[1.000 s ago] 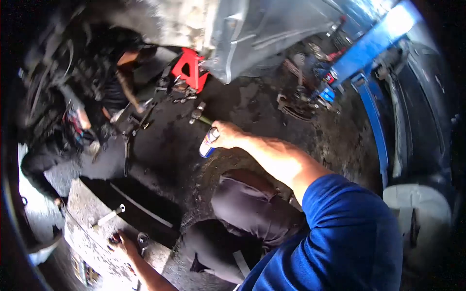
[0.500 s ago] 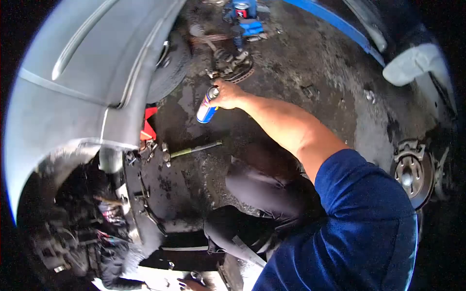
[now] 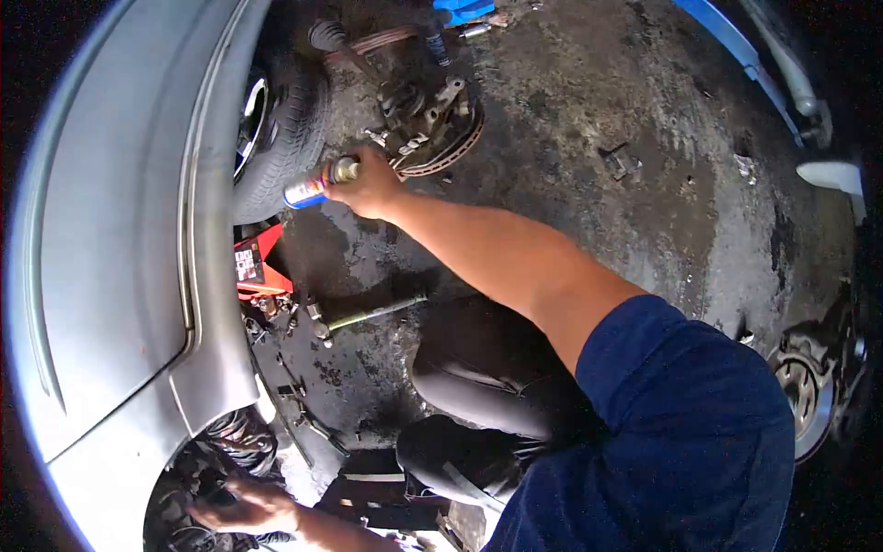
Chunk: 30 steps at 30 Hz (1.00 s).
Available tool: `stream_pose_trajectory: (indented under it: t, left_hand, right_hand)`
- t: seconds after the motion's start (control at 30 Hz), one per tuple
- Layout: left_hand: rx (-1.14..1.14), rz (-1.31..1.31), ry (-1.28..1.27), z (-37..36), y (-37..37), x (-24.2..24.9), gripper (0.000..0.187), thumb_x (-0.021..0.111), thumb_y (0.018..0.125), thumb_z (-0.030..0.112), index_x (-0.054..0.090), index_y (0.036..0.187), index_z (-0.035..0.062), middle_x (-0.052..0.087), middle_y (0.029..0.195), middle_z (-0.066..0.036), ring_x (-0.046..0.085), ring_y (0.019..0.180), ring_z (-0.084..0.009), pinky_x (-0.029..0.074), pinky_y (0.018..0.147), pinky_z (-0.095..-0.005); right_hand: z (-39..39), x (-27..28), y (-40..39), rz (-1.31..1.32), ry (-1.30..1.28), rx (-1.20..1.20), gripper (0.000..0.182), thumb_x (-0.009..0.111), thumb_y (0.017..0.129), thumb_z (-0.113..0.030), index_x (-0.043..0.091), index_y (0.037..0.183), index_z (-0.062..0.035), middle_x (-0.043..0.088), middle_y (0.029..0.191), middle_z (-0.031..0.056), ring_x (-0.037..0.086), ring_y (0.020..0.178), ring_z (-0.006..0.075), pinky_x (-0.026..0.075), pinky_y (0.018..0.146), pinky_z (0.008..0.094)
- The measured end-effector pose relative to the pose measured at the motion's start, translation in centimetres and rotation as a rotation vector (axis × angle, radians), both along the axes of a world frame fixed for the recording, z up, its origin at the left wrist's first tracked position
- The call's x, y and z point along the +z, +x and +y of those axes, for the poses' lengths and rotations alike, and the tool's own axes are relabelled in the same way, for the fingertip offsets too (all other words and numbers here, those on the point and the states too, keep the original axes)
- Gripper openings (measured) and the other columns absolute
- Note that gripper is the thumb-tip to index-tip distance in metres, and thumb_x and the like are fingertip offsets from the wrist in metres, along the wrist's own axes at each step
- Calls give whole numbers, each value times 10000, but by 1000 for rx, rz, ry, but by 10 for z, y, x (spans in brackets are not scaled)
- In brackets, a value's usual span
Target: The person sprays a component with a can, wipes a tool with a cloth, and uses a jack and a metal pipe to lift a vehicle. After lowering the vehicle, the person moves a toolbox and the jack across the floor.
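Observation:
My right hand [image 3: 368, 184] is closed around a blue-and-white spray can [image 3: 308, 189], held out over the floor beside the tyre [image 3: 285, 138]. The can lies tilted, its base toward the car and its capped end at my fingers. At the lower left my left hand [image 3: 246, 508] reaches into the dark wheel well [image 3: 179, 478], with thumb and fingers apart near blurred car parts. Just beyond the can, a brake disc with its hub assembly [image 3: 432, 133] lies on the floor.
The silver car body [image 3: 120, 230] fills the left side. A red jack stand [image 3: 262, 262] stands by its lower edge. A long-handled hammer [image 3: 372, 313] and several small parts lie on the floor. Another brake disc [image 3: 802, 400] is at the right, and a blue bar [image 3: 727, 46] at the upper right.
My right hand has carried the spray can left toward the tyre and tipped it nearer level. My left hand has risen from the bottom edge into the wheel well. The view has shifted.

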<state>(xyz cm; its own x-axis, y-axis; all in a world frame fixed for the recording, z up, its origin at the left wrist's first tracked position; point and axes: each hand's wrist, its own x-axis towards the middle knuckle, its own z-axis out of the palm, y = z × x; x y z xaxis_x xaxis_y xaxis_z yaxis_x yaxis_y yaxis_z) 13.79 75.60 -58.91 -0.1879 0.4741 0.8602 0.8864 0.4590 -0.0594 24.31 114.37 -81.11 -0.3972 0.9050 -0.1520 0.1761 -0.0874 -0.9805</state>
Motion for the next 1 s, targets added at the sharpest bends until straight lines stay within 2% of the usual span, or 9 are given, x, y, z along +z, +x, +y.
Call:
stream_pose_trajectory:
  t: [0.1, 0.13, 0.33, 0.4, 0.57, 0.67, 0.73, 0.87, 1.0]
  left_hand:
    - [68, 263, 13, 36, -46, 46, 554, 711, 867, 309, 497, 1246, -34, 527, 1206, -227, 528, 1121, -351, 411, 981, -473]
    - [295, 530, -149, 44, -52, 65, 533, 725, 850, 354, 543, 1210, 5, 554, 1178, -178, 545, 1098, -329, 428, 927, -457]
    - [435, 892, -133, 75, -84, 81, 588, 735, 810, 463, 549, 1167, 35, 582, 1119, -97, 542, 1027, -277, 391, 864, -456]
    - [269, 832, -184, 82, -83, 81, 593, 741, 804, 460, 538, 1167, 37, 578, 1113, -99, 516, 1064, -286, 347, 906, -491]
    - [619, 914, -233, 62, -91, 81, 550, 722, 822, 452, 545, 1146, 44, 572, 1114, -98, 508, 1068, -278, 351, 903, -488]
    - [589, 1065, -254, 83, -79, 78, 485, 679, 865, 410, 539, 1105, 12, 587, 1036, -116, 549, 932, -294, 418, 810, -438]
    - [600, 1016, -273, 78, -79, 79, 552, 646, 867, 451, 488, 1174, 20, 537, 1113, -142, 514, 998, -312, 409, 837, -471]
    - [619, 864, -306, 55, -88, 84, 693, 580, 870, 532, 387, 1311, 35, 435, 1269, -193, 444, 1130, -349, 391, 889, -536]
    - [645, 676, -293, 43, -94, 77, 782, 525, 887, 574, 318, 1398, 21, 383, 1355, -233, 410, 1208, -376, 393, 915, -574]
  right_hand:
    - [22, -7, -32, 120, -165, -79, 739, 863, 657, -259, 479, 1211, 45, 617, 1109, 211, 621, 1000, 278, 503, 858, 376]
    - [27, -16, -44, 135, -236, -133, 739, 866, 660, -260, 475, 1206, 47, 621, 1099, 199, 622, 984, 266, 509, 843, 372]
    - [46, -44, -72, 314, -375, -211, 764, 863, 687, -265, 430, 1237, 41, 620, 1079, 177, 610, 974, 242, 500, 853, 353]
    - [50, -53, -76, 251, -392, -227, 740, 862, 691, -254, 435, 1218, 41, 614, 1087, 174, 601, 985, 237, 491, 865, 347]
    - [54, -68, -96, 373, -468, -217, 713, 869, 692, -270, 438, 1168, 37, 611, 1050, 152, 596, 968, 218, 496, 847, 347]
    - [53, -76, -111, 391, -430, -231, 694, 860, 707, -278, 436, 1164, 27, 608, 1026, 138, 595, 945, 203, 502, 828, 340]
    - [54, -76, -116, 424, -453, -195, 704, 852, 683, -330, 449, 1151, 6, 630, 1019, 161, 635, 936, 267, 518, 820, 372]
    - [61, -64, -124, 515, -437, -161, 595, 829, 749, -266, 459, 1119, 18, 615, 985, 112, 608, 869, 187, 521, 779, 334]
    - [68, -63, -157, 525, -404, -236, 573, 828, 746, -238, 472, 1110, 24, 621, 1000, 127, 616, 883, 196, 521, 784, 343]
